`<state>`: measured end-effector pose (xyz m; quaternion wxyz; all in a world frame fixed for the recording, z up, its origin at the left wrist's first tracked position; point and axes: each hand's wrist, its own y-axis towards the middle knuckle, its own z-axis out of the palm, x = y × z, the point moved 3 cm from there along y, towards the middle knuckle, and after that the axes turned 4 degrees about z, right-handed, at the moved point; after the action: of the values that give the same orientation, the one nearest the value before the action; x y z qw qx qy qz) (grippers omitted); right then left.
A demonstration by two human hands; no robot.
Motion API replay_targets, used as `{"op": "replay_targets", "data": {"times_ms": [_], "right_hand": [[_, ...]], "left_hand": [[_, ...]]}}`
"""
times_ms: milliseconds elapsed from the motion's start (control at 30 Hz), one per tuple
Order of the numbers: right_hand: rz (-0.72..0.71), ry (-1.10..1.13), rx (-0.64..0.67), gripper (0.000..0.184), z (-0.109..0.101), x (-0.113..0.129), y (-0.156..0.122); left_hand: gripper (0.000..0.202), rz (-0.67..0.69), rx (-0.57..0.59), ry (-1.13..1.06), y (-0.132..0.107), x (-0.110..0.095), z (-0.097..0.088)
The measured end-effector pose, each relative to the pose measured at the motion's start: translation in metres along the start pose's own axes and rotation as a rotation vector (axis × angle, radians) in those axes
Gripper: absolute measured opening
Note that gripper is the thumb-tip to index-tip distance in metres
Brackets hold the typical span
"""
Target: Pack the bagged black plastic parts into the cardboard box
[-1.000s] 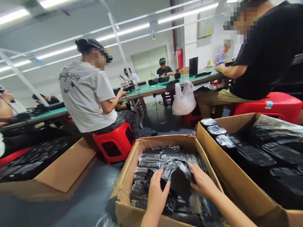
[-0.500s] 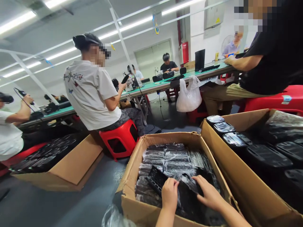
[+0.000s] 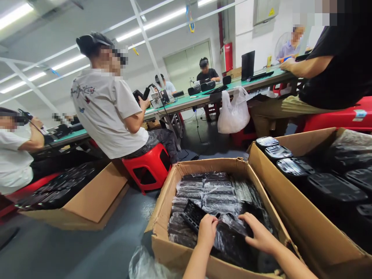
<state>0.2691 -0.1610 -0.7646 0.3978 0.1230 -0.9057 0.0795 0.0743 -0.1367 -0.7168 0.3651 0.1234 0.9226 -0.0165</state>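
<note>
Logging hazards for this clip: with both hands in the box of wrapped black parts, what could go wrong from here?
1. The left hand grips a grid-like part by one edge, partly out of its film; it may slip and knock the wrapped stacks.
2. The right hand presses on that thin film, which could tear.
3. The box looks tightly packed, so the part may snag on its neighbours.

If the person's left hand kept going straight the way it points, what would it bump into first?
Probably the plastic-wrapped black parts stacked in the cardboard box, just beyond the left hand. Depth is unclear, so this is a judgement.
</note>
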Motion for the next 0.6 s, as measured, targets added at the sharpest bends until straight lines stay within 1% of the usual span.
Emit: {"op": "replay_targets", "data": {"times_ms": [67,167,267,333,433,500,600], "right_hand": [[0.01,-0.001,-0.003,0.053,0.0,-0.002,0.001],[0.038,-0.012,-0.006,0.053,0.004,-0.007,0.003],[0.076,-0.009,0.017,0.058,0.01,-0.016,0.005],[0.072,0.01,0.026,0.061,0.013,-0.021,0.006],[0.01,0.063,0.023,0.067,0.015,-0.024,0.006],[-0.03,0.099,0.006,0.066,0.015,-0.023,0.006],[-0.034,0.161,-0.037,0.061,0.012,-0.022,0.006]], "left_hand": [[0.021,0.01,-0.023,0.022,-0.003,-0.003,0.0],[0.021,0.023,-0.09,0.071,-0.007,-0.009,-0.001],[0.022,0.069,-0.081,0.076,-0.009,-0.016,-0.002],[0.023,0.078,-0.107,0.059,-0.008,-0.019,-0.005],[0.022,0.074,-0.136,-0.018,-0.005,-0.022,-0.011],[0.02,0.068,-0.159,-0.105,-0.003,-0.023,-0.015],[0.016,0.02,-0.27,-0.27,0.0,-0.022,-0.023]]}}
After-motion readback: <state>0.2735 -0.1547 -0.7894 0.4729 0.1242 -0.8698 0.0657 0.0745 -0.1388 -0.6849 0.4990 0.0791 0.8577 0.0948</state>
